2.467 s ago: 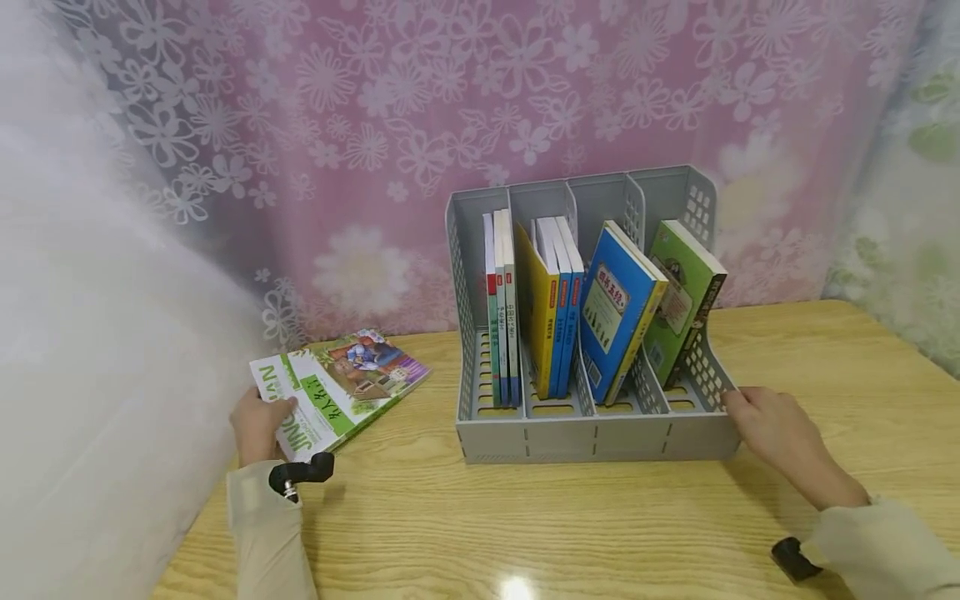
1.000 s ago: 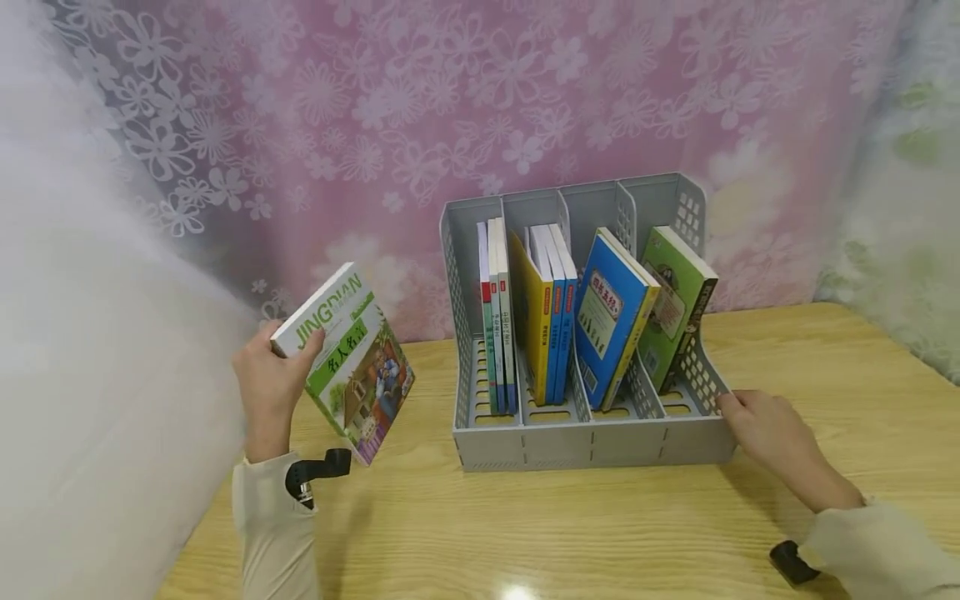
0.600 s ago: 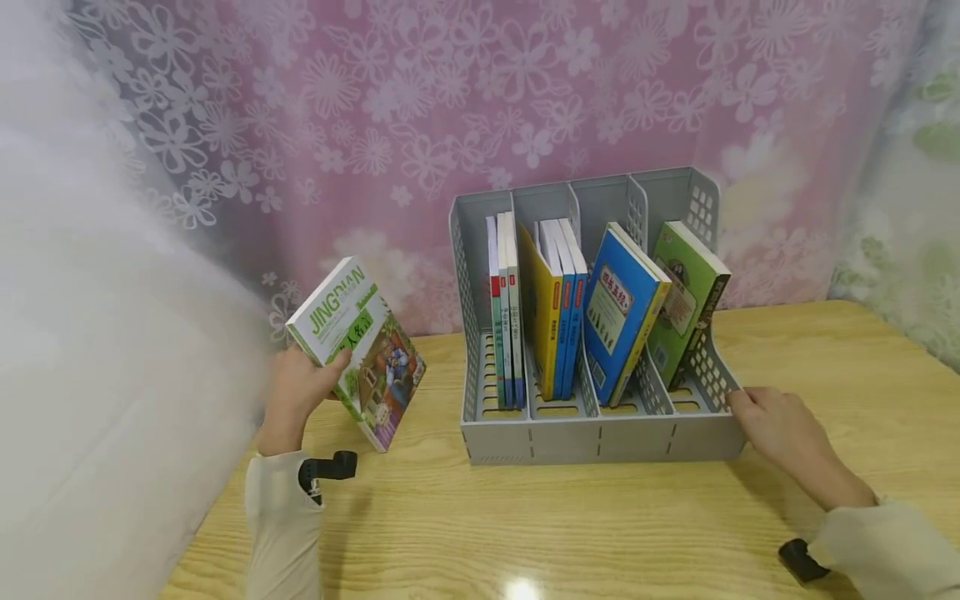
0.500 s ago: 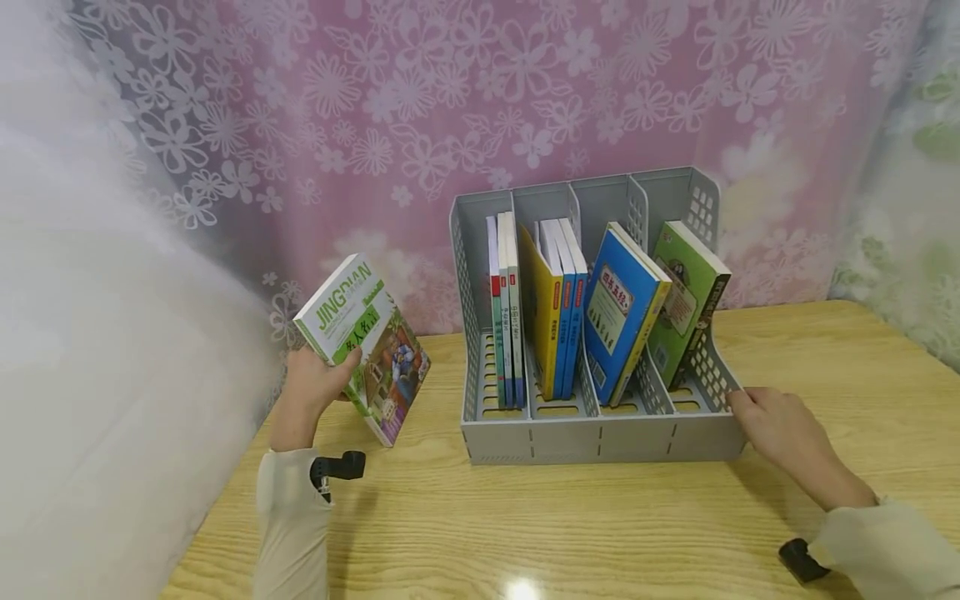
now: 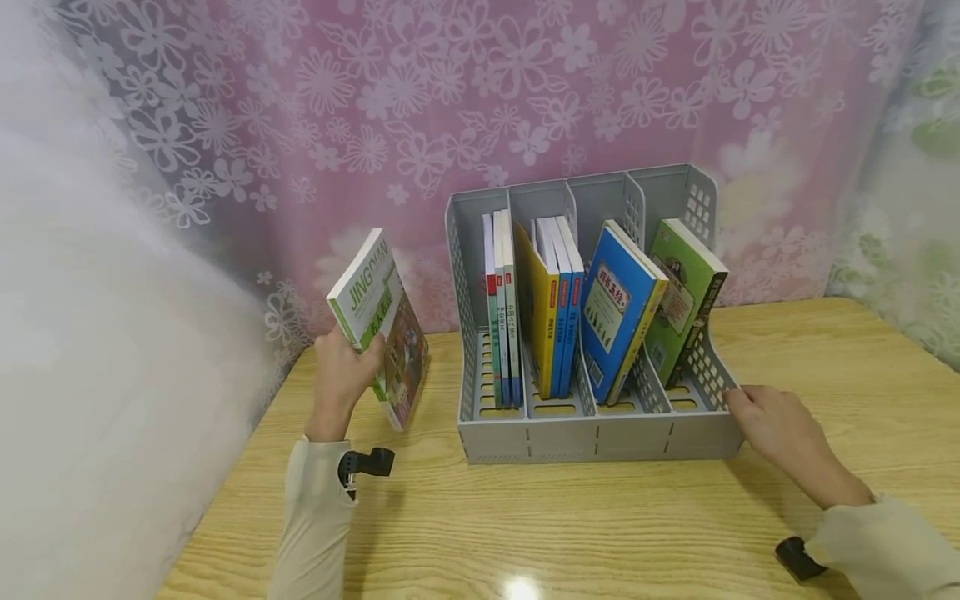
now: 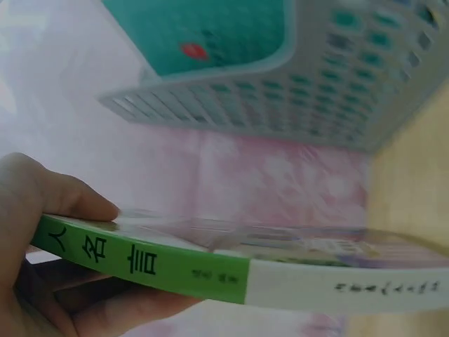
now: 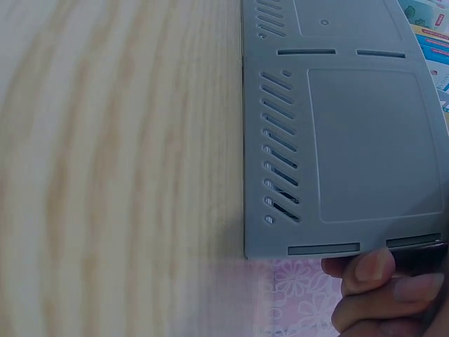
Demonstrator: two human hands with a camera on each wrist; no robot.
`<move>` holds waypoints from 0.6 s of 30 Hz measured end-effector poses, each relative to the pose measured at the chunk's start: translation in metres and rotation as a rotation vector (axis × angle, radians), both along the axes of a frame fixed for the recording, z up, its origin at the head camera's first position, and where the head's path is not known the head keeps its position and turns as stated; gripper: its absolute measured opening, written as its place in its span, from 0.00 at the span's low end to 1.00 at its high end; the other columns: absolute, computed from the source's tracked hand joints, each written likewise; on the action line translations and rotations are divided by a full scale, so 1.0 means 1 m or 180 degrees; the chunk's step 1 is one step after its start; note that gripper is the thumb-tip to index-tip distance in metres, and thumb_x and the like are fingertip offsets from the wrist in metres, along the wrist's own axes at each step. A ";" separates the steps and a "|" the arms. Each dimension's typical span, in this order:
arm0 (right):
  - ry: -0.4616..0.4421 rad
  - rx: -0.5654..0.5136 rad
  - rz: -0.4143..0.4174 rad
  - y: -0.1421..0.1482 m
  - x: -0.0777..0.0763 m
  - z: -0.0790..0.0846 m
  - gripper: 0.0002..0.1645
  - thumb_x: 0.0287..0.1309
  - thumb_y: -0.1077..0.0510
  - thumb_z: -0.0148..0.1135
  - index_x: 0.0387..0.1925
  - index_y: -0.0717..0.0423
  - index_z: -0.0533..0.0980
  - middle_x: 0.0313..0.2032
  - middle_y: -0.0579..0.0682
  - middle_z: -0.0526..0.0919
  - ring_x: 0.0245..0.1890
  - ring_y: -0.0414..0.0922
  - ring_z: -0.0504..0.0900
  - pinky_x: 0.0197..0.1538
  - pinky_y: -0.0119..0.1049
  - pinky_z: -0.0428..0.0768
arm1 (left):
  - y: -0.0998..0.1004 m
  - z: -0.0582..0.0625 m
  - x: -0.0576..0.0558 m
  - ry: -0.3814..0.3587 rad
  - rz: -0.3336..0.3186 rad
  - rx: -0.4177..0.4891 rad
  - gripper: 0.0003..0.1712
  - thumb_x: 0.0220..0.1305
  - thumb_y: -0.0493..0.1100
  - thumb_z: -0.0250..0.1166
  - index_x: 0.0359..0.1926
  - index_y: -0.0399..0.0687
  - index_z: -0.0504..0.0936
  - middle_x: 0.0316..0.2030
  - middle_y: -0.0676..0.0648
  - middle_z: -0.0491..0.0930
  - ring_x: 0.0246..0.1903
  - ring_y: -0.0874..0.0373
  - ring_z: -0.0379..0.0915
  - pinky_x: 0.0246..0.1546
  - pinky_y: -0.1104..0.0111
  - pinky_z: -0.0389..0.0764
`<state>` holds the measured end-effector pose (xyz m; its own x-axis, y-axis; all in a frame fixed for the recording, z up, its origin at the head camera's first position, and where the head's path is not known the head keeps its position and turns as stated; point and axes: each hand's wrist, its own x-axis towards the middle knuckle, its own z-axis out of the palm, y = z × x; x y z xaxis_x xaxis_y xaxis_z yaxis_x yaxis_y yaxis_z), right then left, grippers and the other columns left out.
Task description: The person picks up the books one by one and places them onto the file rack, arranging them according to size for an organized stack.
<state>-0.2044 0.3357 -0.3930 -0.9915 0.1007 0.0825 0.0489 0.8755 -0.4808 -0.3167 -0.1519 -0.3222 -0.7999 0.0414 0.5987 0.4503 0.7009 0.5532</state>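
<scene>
My left hand (image 5: 339,379) holds a white-and-green paperback book (image 5: 384,302) by its lower left edge, thumb on the front cover. The book stands tilted above the table, left of a grey book rack (image 5: 566,440). In the left wrist view the book's green-and-white spine (image 6: 154,268) faces the camera, with the rack's perforated side (image 6: 316,105) apart from it. My right hand (image 5: 783,437) grips the rack's front right corner; in the right wrist view its curled fingers (image 7: 375,267) are at the rack's end. Part of that hand is cut off there.
Four-slot rack contents, from left: three thin white-topped books (image 5: 504,333), yellow and blue books (image 5: 558,333), a leaning blue book (image 5: 611,308) and a leaning green book (image 5: 678,300). A wooden table (image 5: 465,525) lies below; a floral pink curtain (image 5: 375,125) hangs behind.
My left hand has lifted the book off the table, turned it from lying flat to tilted upright, and carried it rightward toward the rack. My right hand keeps its grip on the rack's corner.
</scene>
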 end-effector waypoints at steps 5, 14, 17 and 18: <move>-0.0002 -0.0006 0.0008 0.001 0.000 0.000 0.30 0.71 0.50 0.30 0.27 0.59 0.76 0.25 0.56 0.77 0.25 0.50 0.72 0.24 0.39 0.65 | 0.014 0.019 0.015 -0.0081 0.0013 0.0099 0.30 0.61 0.38 0.62 0.64 0.35 0.70 0.50 0.29 0.78 0.41 0.35 0.81 0.26 0.52 0.83; 0.0012 -0.0014 0.0006 0.000 0.001 -0.001 0.30 0.71 0.50 0.31 0.28 0.61 0.77 0.28 0.62 0.79 0.27 0.54 0.75 0.23 0.40 0.67 | 0.033 0.036 0.038 -0.0123 0.0133 -0.0002 0.29 0.61 0.38 0.61 0.62 0.32 0.71 0.49 0.28 0.79 0.41 0.35 0.81 0.25 0.53 0.83; 0.0024 -0.0007 0.0007 0.000 0.000 0.000 0.29 0.71 0.50 0.31 0.24 0.58 0.74 0.25 0.57 0.76 0.25 0.51 0.71 0.23 0.39 0.64 | 0.036 0.041 0.044 -0.0078 0.0147 -0.0035 0.28 0.60 0.38 0.60 0.62 0.33 0.71 0.49 0.29 0.79 0.41 0.35 0.81 0.26 0.53 0.83; 0.0022 0.0001 0.0008 -0.001 0.000 0.000 0.29 0.71 0.50 0.31 0.23 0.57 0.73 0.24 0.56 0.76 0.25 0.51 0.71 0.23 0.39 0.64 | 0.036 0.043 0.046 -0.0074 0.0147 -0.0039 0.28 0.60 0.37 0.60 0.62 0.34 0.71 0.49 0.29 0.79 0.42 0.36 0.81 0.26 0.53 0.83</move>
<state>-0.2039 0.3349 -0.3931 -0.9911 0.0982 0.0893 0.0434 0.8757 -0.4809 -0.2707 -0.1160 -0.2795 -0.8148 0.0112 0.5797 0.4045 0.7274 0.5544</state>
